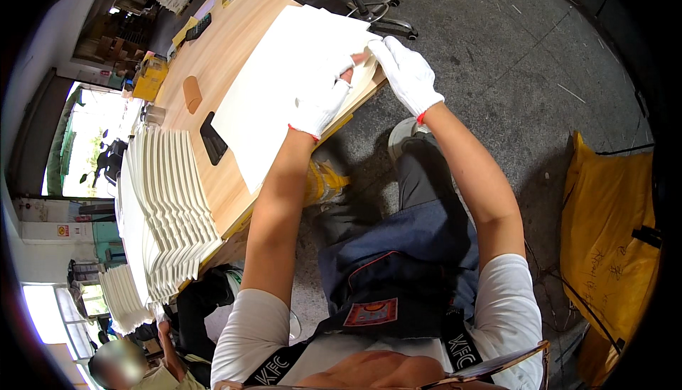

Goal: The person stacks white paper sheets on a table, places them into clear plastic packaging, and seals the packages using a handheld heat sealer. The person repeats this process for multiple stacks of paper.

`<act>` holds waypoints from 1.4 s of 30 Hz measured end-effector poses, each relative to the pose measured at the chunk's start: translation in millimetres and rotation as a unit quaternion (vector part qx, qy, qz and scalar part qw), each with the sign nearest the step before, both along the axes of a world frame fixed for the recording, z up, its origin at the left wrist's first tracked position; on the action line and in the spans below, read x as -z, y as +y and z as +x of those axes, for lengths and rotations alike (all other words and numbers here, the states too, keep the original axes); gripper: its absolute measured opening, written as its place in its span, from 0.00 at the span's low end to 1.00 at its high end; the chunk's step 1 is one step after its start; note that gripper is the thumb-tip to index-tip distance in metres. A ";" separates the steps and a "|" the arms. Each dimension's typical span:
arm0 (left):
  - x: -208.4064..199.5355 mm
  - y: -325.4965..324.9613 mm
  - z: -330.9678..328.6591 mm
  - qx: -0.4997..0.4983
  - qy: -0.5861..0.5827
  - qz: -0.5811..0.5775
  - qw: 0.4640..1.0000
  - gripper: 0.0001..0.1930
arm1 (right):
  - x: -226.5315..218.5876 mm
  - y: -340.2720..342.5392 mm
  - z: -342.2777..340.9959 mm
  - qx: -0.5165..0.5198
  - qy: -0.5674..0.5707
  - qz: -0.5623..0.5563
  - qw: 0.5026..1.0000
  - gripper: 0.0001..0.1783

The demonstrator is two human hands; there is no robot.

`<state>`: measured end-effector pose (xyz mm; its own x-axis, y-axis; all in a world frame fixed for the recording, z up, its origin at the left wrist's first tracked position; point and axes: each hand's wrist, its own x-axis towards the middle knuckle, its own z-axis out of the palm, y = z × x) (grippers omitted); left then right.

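A stack of large white sheets (259,81) lies on the wooden table, its right corner at the table's end. My left hand (320,106), in a white glove with a red cuff and some bare fingertips, rests on top near that corner. Its thumb and a finger show apart; glare on the paper washes out the rest. At the corner edge, my right hand (408,74), gloved the same way, has its fingers bent around the sheets and closed on them. A few sheet edges are slightly raised and curled between the two hands.
More white sheets stand in a tall, wavy pile (170,205) at the table's near left. A black tray-like object (212,138), a brown piece (192,94) and a yellow box (150,77) sit on the table (234,20). A wheeled chair (362,6) stands beyond; a yellow sack (607,226) hangs right. Another person sits lower left.
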<state>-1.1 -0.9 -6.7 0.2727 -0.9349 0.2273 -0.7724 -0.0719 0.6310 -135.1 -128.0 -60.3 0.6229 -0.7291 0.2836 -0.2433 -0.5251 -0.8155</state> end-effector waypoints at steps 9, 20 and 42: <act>4.3 -3.1 2.2 -0.007 -0.079 0.033 0.996 0.17 | 11.6 -0.9 1.6 0.006 -0.023 -0.089 0.996 0.18; 4.8 -2.2 0.2 -0.005 -0.069 0.021 0.997 0.13 | 8.2 -1.3 0.0 0.003 -0.027 -0.010 1.000 0.22; 3.2 -2.5 -1.1 -0.017 -0.083 0.046 0.995 0.16 | 15.0 -1.6 -0.5 0.001 -0.022 -0.104 0.994 0.18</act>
